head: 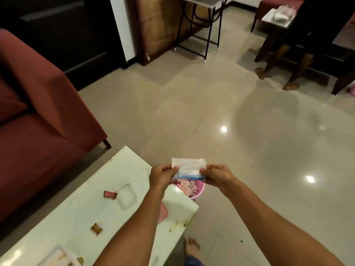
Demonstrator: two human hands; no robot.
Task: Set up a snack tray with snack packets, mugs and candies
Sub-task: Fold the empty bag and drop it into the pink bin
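I hold a small clear plastic packet (188,167) with a blue strip along its lower edge out in front of me, above the far corner of the white table (80,217). My left hand (162,176) pinches its left end and my right hand (217,174) pinches its right end. On the table lie a red-wrapped candy (110,194), a brown-wrapped candy (96,229) and a flat pink object (163,212) partly hidden by my left forearm. At the bottom left edge part of a pale item (57,258) shows on the table.
A pink bin (197,189) with scraps stands on the floor just beyond the table corner, below the packet. A red sofa (38,121) fills the left. Another person's legs (284,66) stand at the far right near a wooden table. My bare foot (192,248) is by the table.
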